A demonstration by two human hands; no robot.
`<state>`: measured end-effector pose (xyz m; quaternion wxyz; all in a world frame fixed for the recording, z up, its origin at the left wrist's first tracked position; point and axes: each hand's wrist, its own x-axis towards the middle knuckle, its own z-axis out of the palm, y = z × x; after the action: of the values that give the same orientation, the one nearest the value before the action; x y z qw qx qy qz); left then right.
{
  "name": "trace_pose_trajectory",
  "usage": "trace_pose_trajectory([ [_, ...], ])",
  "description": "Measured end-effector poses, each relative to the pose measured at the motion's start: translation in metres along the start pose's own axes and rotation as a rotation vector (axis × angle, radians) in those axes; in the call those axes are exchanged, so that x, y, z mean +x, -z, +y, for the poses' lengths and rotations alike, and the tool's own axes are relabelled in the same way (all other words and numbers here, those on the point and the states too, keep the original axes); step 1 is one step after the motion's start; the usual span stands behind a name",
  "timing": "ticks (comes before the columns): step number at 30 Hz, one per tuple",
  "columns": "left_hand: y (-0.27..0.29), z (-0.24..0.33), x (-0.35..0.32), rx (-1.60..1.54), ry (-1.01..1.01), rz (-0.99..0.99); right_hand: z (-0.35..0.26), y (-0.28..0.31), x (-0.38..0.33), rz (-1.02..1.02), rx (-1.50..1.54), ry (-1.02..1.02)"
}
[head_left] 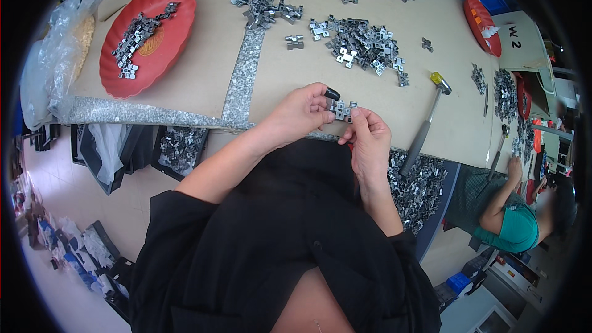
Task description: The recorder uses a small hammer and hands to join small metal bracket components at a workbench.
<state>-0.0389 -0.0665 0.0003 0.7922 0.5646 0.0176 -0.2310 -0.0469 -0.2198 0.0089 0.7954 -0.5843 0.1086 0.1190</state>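
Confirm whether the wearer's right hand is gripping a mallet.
No, the right hand and left hand together hold small metal links, while the nearer yellow-headed mallet lies apart on the workbench.

Head view, one: wide fisheye, left unit of a side-by-side pair, worn on the person's head. Facing: downward, past the black-clad torso (265, 234) at six o'clock, onto the worktable (213, 55) from ten to two. Range: close over the left hand (301, 113), just off centre toward twelve, and the right hand (372, 142), toward three; floor (132, 222) at eight and co-worker (518, 228) at four lie farther off. Orientation: upright, unmirrored; straight edges bowed toward the rim.
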Motion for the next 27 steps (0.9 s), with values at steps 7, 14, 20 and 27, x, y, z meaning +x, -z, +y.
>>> trace_pose_trajectory([
  [7,-0.002,0.001,-0.001,-0.036,0.028,-0.001,0.007,-0.008,-0.004,0.054,-0.013,0.017],
  [14,-0.001,0.003,-0.001,-0.012,0.033,0.027,0.011,-0.012,-0.006,0.11,-0.002,0.023],
  [20,-0.002,0.002,-0.002,-0.028,-0.012,0.047,0.013,-0.015,-0.01,0.079,0.001,-0.005],
  [27,0.0,0.004,-0.001,0.015,-0.013,0.048,-0.016,0.0,-0.005,-0.042,-0.389,-0.102],
])
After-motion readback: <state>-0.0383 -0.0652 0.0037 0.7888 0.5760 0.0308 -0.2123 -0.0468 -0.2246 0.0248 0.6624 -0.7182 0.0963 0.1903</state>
